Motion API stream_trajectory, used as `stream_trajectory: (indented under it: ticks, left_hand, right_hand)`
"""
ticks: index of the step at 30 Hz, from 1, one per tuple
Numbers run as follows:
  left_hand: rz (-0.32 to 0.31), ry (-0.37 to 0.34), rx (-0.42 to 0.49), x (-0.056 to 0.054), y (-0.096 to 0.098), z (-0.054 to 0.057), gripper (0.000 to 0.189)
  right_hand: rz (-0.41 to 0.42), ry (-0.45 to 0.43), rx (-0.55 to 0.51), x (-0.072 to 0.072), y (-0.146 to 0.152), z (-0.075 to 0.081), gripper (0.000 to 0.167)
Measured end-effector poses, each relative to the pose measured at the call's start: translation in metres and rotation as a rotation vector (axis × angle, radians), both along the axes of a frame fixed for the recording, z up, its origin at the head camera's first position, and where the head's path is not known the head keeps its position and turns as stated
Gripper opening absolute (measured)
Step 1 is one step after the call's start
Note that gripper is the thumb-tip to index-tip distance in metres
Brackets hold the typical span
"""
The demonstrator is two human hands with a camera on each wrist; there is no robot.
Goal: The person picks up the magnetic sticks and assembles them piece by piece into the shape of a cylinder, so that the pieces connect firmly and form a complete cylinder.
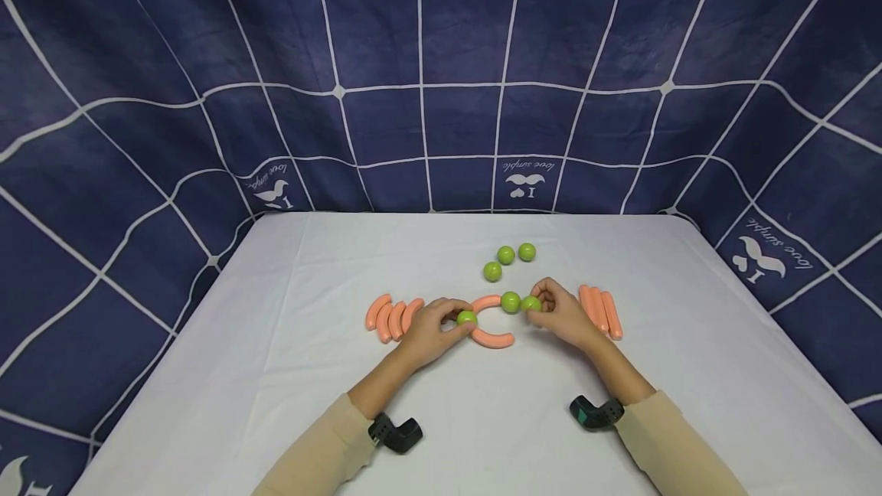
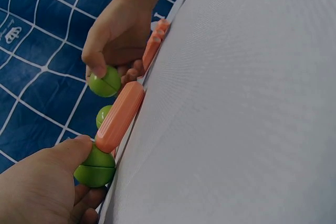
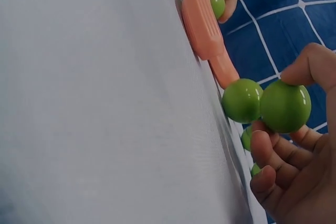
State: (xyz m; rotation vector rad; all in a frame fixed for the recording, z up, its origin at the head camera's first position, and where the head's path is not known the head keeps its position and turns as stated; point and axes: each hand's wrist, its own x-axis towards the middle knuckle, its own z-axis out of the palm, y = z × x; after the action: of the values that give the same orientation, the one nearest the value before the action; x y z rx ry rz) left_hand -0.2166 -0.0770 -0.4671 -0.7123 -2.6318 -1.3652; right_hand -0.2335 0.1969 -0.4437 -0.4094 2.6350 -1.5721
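Observation:
With thumb and fingers my left hand pinches a green ball. That ball sits at the left ends of two curved orange pieces, an upper one and a lower one, which bow like an open ring. At the upper piece's right end lies a second green ball. My right hand pinches a third green ball right beside it. In the right wrist view this held ball appears to touch its neighbour, and a seam is not visible there.
Behind the hands lie three loose green balls. Several curved orange pieces stand in a row left of my left hand. Straight orange sticks lie side by side at the right. A white cloth covers the table; a blue checked curtain hangs around it.

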Motion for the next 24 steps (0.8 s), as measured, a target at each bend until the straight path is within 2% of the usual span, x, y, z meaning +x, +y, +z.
stream_trajectory:
  ticks: [6, 18, 20, 24]
  left_hand:
    - [-0.021, 0.039, -0.002, 0.000, 0.000, -0.001, 0.030]
    - [-0.022, 0.039, 0.021, 0.000, 0.001, -0.001, 0.031]
    - [-0.017, 0.030, 0.021, 0.000, 0.001, -0.001, 0.031]
    - [-0.010, 0.024, 0.014, 0.000, 0.001, 0.000, 0.030]
  right_hand:
    - [0.130, 0.003, -0.014, 0.007, 0.001, -0.006, 0.032]
    - [0.223, 0.072, 0.040, 0.011, 0.000, -0.011, 0.034]
    - [0.232, 0.080, 0.048, 0.013, -0.001, -0.008, 0.033]
    - [0.256, 0.079, 0.045, 0.021, -0.005, 0.008, 0.032]
